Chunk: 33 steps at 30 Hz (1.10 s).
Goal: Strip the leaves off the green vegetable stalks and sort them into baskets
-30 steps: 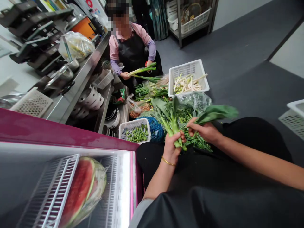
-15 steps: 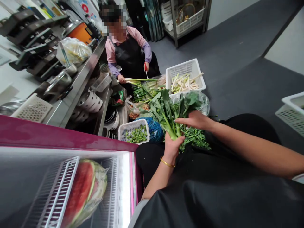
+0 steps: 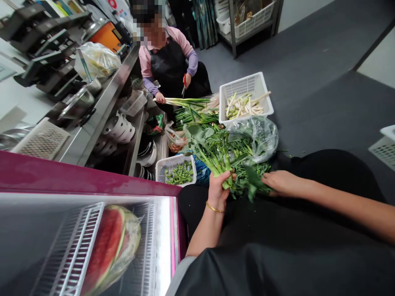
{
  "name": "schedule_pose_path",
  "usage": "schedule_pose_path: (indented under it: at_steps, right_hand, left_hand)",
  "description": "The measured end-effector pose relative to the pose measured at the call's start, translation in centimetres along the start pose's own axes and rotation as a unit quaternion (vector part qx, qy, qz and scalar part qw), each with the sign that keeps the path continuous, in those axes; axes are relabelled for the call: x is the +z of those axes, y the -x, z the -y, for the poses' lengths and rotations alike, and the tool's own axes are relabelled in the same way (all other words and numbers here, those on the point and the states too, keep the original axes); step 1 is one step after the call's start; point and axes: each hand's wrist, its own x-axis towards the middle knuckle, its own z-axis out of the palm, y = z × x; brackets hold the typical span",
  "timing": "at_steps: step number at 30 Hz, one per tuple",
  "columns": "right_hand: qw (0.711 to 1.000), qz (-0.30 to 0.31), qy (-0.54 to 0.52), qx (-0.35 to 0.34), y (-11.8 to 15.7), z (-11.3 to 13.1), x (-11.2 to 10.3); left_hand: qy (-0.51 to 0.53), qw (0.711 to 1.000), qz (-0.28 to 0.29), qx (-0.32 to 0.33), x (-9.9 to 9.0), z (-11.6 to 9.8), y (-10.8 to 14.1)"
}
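My left hand [image 3: 218,188] is wrapped round the thick pale stems of a bunch of Chinese broccoli [image 3: 212,162], whose broad leaves fan up and away from me. To its right, my right hand [image 3: 282,183] is low over my lap with fingers closed on a dark green leaf [image 3: 253,180], which is blurred and hangs towards the bunch. Beneath both hands lies a heap of loose greens [image 3: 262,167]. Just beyond, a clear plastic bag [image 3: 262,135] lies partly over more greens.
A small white basket [image 3: 194,174] holds cut green pieces. Behind the greens stands a white crate [image 3: 268,96] with pale stalks. Opposite, a person [image 3: 169,57] holds scallions [image 3: 182,100] and red-handled scissors [image 3: 184,80]. An open fridge [image 3: 173,230] with watermelon [image 3: 106,246] is at my left.
My right hand has moved down and right, away from the bunch, with a leaf in its fingers. My left hand still grips the stems, and the bunch tilts slightly more to the left.
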Motion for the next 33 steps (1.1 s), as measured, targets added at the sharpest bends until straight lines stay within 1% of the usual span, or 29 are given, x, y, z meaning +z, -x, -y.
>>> schedule_pose_path:
  at_steps: [2, 3, 4, 6, 7, 8, 10, 11, 13, 14, 15, 16, 17, 18, 19, 20, 21, 23, 25, 26, 27, 28, 29, 31, 32, 33]
  right_hand:
    - [0.998, 0.048, 0.037, 0.027, -1.0, -0.3, -1.6]
    - [0.997, 0.055, 0.041, 0.036, -1.9, 0.1, -2.7]
    - [0.998, 0.032, 0.031, 0.048, -3.1, 0.9, -3.8]
    - [0.996, -0.060, -0.034, 0.056, -5.7, 2.9, -5.8]
    - [0.992, -0.092, -0.074, 0.050, -6.9, 3.9, -6.4]
    - [0.988, -0.105, -0.105, 0.042, -8.0, 4.7, -6.8]
    - [0.986, -0.108, -0.126, 0.016, -9.0, 5.8, -6.4]
    - [0.987, -0.117, -0.110, 0.001, -8.9, 6.1, -5.7]
    - [0.988, -0.143, -0.038, -0.036, -7.6, 6.5, -4.0]
    - [0.988, -0.142, -0.002, -0.059, -6.6, 6.6, -3.0]
    - [0.989, -0.122, 0.022, -0.084, -5.5, 6.7, -2.3]
    - [0.990, -0.087, 0.030, -0.105, -4.5, 6.7, -1.8]
    - [0.992, -0.046, 0.022, -0.111, -3.7, 6.7, -1.6]
    - [0.995, -0.009, 0.000, -0.101, -3.2, 6.6, -1.7]
    - [0.997, 0.017, -0.031, -0.071, -3.2, 6.4, -2.1]
    - [0.997, 0.025, -0.066, -0.027, -3.6, 6.1, -2.7]
    - [0.994, 0.016, -0.101, 0.026, -4.3, 5.7, -3.4]
    - [0.977, -0.029, -0.175, 0.118, -6.0, 5.0, -4.5]
    - [0.951, -0.065, -0.257, 0.161, -7.4, 4.3, -4.7]
    - [0.937, -0.071, -0.302, 0.164, -7.7, 4.1, -4.4]
    - [0.925, -0.071, -0.340, 0.158, -7.7, 3.9, -4.0]
    - [0.920, -0.065, -0.360, 0.142, -7.3, 3.8, -3.4]
    - [0.924, -0.056, -0.360, 0.119, -6.7, 3.8, -2.9]
    - [0.945, -0.031, -0.317, 0.078, -5.3, 3.6, -2.2]
    - [0.953, -0.025, -0.295, 0.073, -4.7, 3.4, -2.1]
    - [0.955, -0.027, -0.285, 0.081, -4.2, 3.2, -2.2]
  left_hand:
    - [-0.005, 1.000, 0.016, 0.005, 0.1, -0.2, 0.3]
    - [-0.008, 1.000, 0.021, 0.008, 0.3, -0.2, 0.4]
    - [-0.012, 1.000, 0.024, 0.013, 0.4, -0.2, 0.6]
    - [-0.027, 0.999, 0.026, 0.017, 0.9, -0.2, 0.8]
    - [-0.035, 0.999, 0.026, 0.016, 1.1, -0.1, 0.8]
    - [-0.041, 0.999, 0.025, 0.014, 1.4, 0.0, 0.9]
    - [-0.043, 0.999, 0.018, 0.011, 1.8, 0.1, 1.0]
    - [-0.039, 0.999, 0.011, 0.011, 2.0, 0.2, 1.1]
    - [-0.027, 1.000, -0.007, 0.011, 2.2, 0.3, 1.0]
    - [-0.022, 1.000, -0.016, 0.011, 2.3, 0.4, 0.9]
    - [-0.019, 0.999, -0.027, 0.011, 2.3, 0.4, 0.7]
    - [-0.018, 0.999, -0.040, 0.018, 2.3, 0.5, 0.6]
    - [-0.022, 0.998, -0.054, 0.031, 2.2, 0.5, 0.5]
    - [-0.033, 0.996, -0.068, 0.054, 2.1, 0.6, 0.4]
    - [-0.053, 0.992, -0.077, 0.084, 2.1, 0.7, 0.3]
    - [-0.080, 0.986, -0.083, 0.118, 2.0, 0.9, 0.3]
    - [-0.111, 0.978, -0.087, 0.152, 1.9, 1.1, 0.4]
    - [-0.170, 0.960, -0.089, 0.202, 1.9, 1.4, 0.6]
    - [-0.198, 0.952, -0.087, 0.216, 1.9, 1.6, 0.9]
    - [-0.190, 0.956, -0.084, 0.207, 2.0, 1.6, 1.0]
    - [-0.171, 0.965, -0.074, 0.186, 2.1, 1.5, 1.1]
    - [-0.142, 0.976, -0.059, 0.153, 2.2, 1.3, 1.2]
    - [-0.112, 0.987, -0.039, 0.112, 2.3, 1.2, 1.2]
    - [-0.067, 0.997, 0.005, 0.033, 2.6, 0.9, 1.3]
    - [-0.060, 0.998, 0.019, 0.009, 2.8, 0.8, 1.3]
    - [-0.062, 0.998, 0.025, -0.002, 3.0, 0.8, 1.2]
